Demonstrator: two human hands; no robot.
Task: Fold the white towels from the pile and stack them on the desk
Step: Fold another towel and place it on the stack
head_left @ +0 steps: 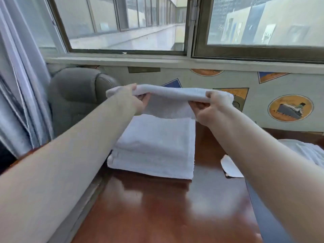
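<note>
Room: window point(126, 23) with a dark frame runs across the back; below it a pale wall point(192, 79) carries travel stickers, one round with a ship point(290, 108).
Curtain: grey folds point(19, 102) hang down the left side.
Desk: glossy red-brown top point(157, 207) fills the lower middle, its far edge against the sticker wall.
Chair: grey padded back point(75, 92) stands beyond the desk's far left corner, beside the curtain.
Stack: folded white towels point(154, 146) lie squared on one another at the desk's far left, near the left edge.
Pile: loose white towels point(305, 151) show at the desk's right edge, mostly cut off by the right arm.
Held towel: a white towel point(168, 93), folded over into a long band, is lifted in the air above the stack's far side, with a flap hanging down behind.
Left hand: left hand point(133, 100) grasps the band's left end, thumb on top, fingers curled beneath.
Right hand: right hand point(208, 106) pinches the right end the same way.
Scrap: a small torn white piece point(231, 167) lies on the desk right of the stack.
</note>
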